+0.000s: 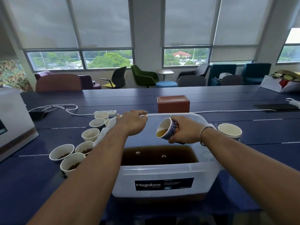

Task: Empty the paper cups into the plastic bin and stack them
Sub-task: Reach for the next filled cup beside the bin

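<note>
Plastic bin (162,181) sits on the blue table (32,184) right in front of me, with brown liquid (159,155) pooled in its bottom. My left hand (133,121) curls its fingers over the far rim. My right hand (183,132) grips a patterned paper cup (167,129) tipped over the bin, liquid at its lip. Loose cups (61,151) stand left of the bin, the nearest three holding brown liquid. A white cup (229,129) stands to the right, empty.

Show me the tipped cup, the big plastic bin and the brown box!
tipped cup (171,133), head view, on its patterned side
plastic bin (154,172), head view, on its near front wall
brown box (173,106), head view, on its front face
</note>
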`<action>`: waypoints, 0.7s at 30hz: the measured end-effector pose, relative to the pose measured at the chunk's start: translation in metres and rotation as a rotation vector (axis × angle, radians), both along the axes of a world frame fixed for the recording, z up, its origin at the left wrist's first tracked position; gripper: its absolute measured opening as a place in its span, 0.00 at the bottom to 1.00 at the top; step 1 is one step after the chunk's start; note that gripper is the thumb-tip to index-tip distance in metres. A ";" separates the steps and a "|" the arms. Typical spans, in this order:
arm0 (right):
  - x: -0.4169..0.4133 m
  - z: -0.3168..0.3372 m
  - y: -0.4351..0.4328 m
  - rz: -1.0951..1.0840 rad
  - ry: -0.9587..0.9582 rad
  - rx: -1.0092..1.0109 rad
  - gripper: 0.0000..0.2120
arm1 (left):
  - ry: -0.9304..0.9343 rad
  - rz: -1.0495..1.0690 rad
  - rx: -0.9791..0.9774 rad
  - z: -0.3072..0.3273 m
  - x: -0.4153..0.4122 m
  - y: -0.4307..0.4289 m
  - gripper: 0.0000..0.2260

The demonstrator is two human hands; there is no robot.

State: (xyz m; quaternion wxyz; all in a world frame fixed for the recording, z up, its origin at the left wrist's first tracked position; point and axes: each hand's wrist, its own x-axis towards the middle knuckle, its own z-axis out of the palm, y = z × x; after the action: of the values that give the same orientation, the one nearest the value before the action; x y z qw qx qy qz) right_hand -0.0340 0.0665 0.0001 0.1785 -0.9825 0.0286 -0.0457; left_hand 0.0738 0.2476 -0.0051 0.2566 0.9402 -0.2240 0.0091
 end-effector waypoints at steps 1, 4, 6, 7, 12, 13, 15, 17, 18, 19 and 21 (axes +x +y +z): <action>0.001 -0.001 0.000 0.001 0.012 -0.017 0.24 | 0.001 0.001 -0.003 0.000 0.000 0.000 0.17; 0.007 -0.007 -0.002 -0.002 0.051 0.001 0.23 | 0.011 -0.009 -0.006 -0.001 -0.001 0.001 0.18; 0.008 -0.009 -0.003 -0.011 0.044 -0.014 0.23 | 0.015 -0.014 -0.007 0.000 -0.002 0.001 0.18; 0.007 -0.008 -0.004 -0.017 0.021 -0.040 0.23 | 0.014 -0.013 -0.007 0.000 -0.002 0.001 0.18; 0.004 -0.004 -0.006 -0.054 -0.112 -0.140 0.23 | 0.015 -0.012 -0.004 0.000 -0.002 0.002 0.18; 0.005 -0.004 -0.007 -0.053 -0.126 -0.131 0.23 | 0.016 -0.012 -0.007 -0.001 -0.001 0.002 0.18; 0.006 -0.004 -0.007 -0.052 -0.154 -0.120 0.23 | 0.017 -0.011 -0.011 -0.001 -0.001 0.002 0.18; 0.006 -0.002 -0.007 -0.057 -0.196 -0.133 0.24 | 0.014 -0.011 -0.010 -0.001 -0.001 0.002 0.18; 0.006 -0.002 -0.007 -0.062 -0.219 -0.137 0.24 | 0.013 -0.011 -0.009 -0.001 -0.001 0.002 0.18; 0.006 -0.001 -0.007 -0.068 -0.245 -0.142 0.24 | 0.013 -0.010 -0.008 -0.001 -0.001 0.002 0.18; 0.005 0.000 -0.006 -0.082 -0.293 -0.150 0.25 | 0.011 -0.010 -0.005 -0.001 -0.001 0.002 0.18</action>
State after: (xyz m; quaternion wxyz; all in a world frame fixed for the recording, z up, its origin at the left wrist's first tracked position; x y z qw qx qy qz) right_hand -0.0287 0.0605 -0.0001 0.1048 -0.9739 0.0389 -0.1976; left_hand 0.0730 0.2498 -0.0060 0.2604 0.9384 -0.2272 0.0031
